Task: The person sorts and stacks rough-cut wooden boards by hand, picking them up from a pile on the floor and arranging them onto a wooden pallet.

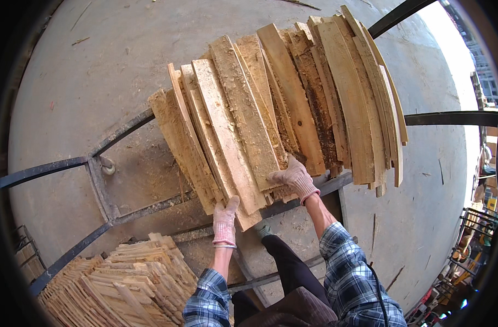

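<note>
Before me a row of rough-sawn wooden boards (300,122), several deep and dusted with sawdust, lies across a dark metal frame (151,210). My left hand (225,218), in a pale knit work glove, grips the near ends of the boards at the row's left side, thumb on top. My right hand (295,178), gloved alike, holds the near end of a sawdust-covered board (245,118) a little further right. Between the two hands a lighter board (226,135) juts towards me. The fingers beneath the boards are hidden.
A large stack of thin wooden slats (130,282) stands at lower left. Dark metal bars (453,118) run out right of the boards. A caster wheel (108,166) shows under the frame's left side. Wood scraps litter the concrete floor (89,81); cluttered racks (474,233) line the right edge.
</note>
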Action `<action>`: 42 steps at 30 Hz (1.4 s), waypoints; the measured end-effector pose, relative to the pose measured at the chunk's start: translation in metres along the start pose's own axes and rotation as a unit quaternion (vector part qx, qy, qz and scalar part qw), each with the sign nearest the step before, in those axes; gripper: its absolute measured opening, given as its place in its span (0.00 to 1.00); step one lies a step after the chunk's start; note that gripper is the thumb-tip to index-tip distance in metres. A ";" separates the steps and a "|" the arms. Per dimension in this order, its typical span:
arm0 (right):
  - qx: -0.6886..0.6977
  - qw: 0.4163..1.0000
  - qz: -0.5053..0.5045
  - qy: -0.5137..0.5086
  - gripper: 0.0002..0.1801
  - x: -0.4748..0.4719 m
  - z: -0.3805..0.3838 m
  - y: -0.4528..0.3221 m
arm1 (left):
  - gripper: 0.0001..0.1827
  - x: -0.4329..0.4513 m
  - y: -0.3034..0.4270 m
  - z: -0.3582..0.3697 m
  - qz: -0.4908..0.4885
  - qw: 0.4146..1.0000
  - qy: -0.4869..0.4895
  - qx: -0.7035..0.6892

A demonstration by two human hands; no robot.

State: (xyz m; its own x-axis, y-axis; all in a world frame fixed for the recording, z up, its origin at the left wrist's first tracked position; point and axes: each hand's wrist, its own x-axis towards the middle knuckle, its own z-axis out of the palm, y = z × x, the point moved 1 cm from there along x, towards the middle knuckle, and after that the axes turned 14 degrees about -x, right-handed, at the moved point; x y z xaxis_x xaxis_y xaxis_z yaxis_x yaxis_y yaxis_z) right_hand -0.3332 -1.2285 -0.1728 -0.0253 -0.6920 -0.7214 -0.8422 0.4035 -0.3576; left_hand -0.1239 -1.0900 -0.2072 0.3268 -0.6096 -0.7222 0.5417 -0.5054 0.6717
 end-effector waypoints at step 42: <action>0.647 0.730 0.130 -0.175 0.35 -0.178 0.153 0.125 | 0.48 -0.160 -0.049 -0.164 -0.200 0.960 -0.167 -0.101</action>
State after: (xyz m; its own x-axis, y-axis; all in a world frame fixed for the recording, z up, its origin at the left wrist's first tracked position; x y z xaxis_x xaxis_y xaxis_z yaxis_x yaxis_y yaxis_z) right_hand -0.3514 -0.9628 -0.1798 0.2357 -0.3876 -0.8912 0.3877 0.8784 -0.2795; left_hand -0.0756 -0.8673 -0.1514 -0.1857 -0.5706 -0.7999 0.7229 -0.6308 0.2821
